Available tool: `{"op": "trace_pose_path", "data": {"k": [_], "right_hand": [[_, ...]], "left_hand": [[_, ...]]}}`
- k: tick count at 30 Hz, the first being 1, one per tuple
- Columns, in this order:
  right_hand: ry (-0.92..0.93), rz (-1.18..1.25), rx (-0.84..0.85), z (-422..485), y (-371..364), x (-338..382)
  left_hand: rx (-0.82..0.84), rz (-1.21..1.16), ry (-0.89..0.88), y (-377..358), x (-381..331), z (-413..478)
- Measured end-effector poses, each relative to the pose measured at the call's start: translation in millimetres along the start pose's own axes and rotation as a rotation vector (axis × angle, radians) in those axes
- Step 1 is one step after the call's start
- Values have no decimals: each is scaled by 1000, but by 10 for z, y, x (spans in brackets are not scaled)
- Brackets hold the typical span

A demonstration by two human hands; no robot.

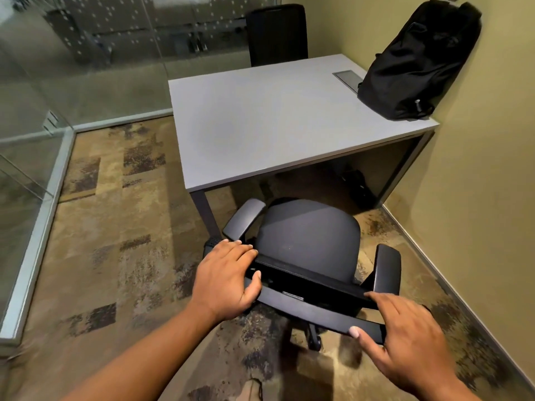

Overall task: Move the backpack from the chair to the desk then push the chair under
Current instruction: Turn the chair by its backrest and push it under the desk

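Note:
The black backpack stands on the far right corner of the grey desk, leaning against the wall. A dark grey office chair with armrests sits on the carpet in front of the desk, its seat facing the desk opening, its front edge just below the desk edge. My left hand grips the left end of the chair's backrest top, fingers over it and thumb behind. My right hand holds the right end of the backrest, thumb pressed on its rear bar.
A second black chair stands at the desk's far side. Glass partitions enclose the left and back. A green wall runs along the right, close to the chair. A cable hatch is set in the desktop. Patterned carpet lies to the left.

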State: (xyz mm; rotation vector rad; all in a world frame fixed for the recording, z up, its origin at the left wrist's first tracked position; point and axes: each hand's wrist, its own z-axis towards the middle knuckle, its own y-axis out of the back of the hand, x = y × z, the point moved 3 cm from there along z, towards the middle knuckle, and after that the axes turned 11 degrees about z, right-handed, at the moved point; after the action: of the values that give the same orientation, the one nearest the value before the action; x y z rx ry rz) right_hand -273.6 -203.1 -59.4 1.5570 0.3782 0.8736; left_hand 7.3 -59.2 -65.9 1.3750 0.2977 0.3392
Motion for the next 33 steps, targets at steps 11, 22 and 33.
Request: {"op": "trace_pose_path", "data": {"k": [11, 22, 33], "right_hand": [[116, 149, -26, 0, 55, -413], [116, 200, -13, 29, 106, -582], [132, 157, 16, 210, 291, -1046]], "left_hand": [[13, 29, 131, 40, -524, -91], [41, 7, 160, -7, -683, -120], [80, -1, 250, -35, -1219, -189]]}}
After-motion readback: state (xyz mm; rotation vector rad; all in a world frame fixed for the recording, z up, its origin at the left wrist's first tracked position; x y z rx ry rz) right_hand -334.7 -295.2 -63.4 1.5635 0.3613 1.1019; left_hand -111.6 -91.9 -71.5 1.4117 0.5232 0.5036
